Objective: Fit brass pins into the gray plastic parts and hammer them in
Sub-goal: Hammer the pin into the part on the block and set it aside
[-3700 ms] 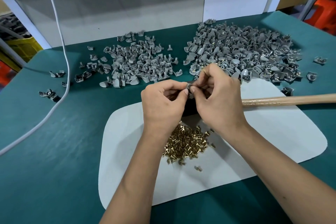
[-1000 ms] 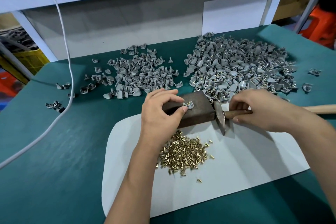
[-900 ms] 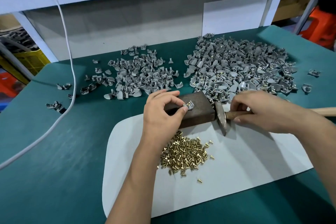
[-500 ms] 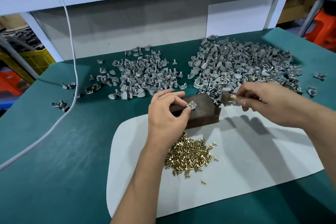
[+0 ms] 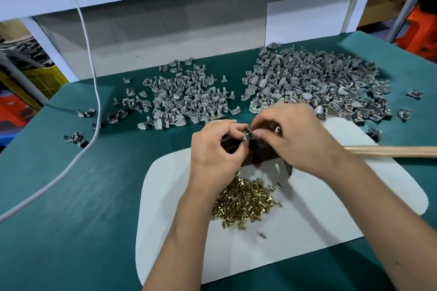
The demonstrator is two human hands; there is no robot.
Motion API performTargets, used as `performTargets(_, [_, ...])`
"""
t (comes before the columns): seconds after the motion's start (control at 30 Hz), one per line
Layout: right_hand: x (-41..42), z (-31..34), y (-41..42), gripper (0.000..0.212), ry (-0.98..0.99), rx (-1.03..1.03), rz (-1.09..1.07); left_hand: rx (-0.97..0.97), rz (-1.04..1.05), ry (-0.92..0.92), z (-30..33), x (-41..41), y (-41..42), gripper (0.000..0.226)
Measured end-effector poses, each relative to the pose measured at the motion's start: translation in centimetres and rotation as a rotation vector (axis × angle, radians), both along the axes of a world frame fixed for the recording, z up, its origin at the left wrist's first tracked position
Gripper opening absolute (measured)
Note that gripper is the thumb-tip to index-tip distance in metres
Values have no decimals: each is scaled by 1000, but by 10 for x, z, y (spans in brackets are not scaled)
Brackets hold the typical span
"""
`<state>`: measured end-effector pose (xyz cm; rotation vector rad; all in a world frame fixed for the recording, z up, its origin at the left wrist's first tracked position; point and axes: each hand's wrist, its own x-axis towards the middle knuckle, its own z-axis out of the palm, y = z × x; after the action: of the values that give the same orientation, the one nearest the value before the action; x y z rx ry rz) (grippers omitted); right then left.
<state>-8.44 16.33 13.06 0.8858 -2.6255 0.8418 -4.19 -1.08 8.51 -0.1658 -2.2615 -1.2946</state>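
**Both hands pinch one gray part over the block**

No brand, label or writing can be read anywhere on the bench.

The left hand (image 5: 214, 149) comes in from the near edge, wrist bent, its fingers curled and its thumb and forefinger pinching a small gray part (image 5: 247, 136) from the left. The right hand (image 5: 293, 136) reaches in from the near right with its back turned up; its thumb and forefinger pinch the same part from the right, so the fingertips of both hands meet at it. Something small and pale shows between the right hand's other fingers, but what it is cannot be told.

The part is held just above a dark block (image 5: 257, 153), which stands at the far edge of a white mat (image 5: 331, 208) and is mostly hidden by the hands. A heap of brass pins (image 5: 246, 198) lies on the mat just near of the block, under the left wrist, with a few strays beside it. The hammer handle (image 5: 390, 151) lies across the mat to the right, untouched, its head hidden behind the right hand.

On the green table (image 5: 71, 220), a small pile of gray parts (image 5: 186, 99) lies far left of the hands and a large pile (image 5: 314, 85) far right, the large one showing glints of brass. A white cable (image 5: 92, 78) runs down the left side.
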Motion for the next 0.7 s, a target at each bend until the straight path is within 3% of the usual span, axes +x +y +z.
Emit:
performTargets(0.2, [0, -17, -6, 6, 19, -63, -10, -4, -23, 38, 0, -1, -1, 17])
performTargets(0.4, [4, -21, -8, 6, 0, -164, 8, 297, -131, -85, 5, -2, -3, 32])
performTargets(0.7, [9, -23, -10, 6, 44, -204, 33, 479, -223, -76, 13, 0, -6, 36])
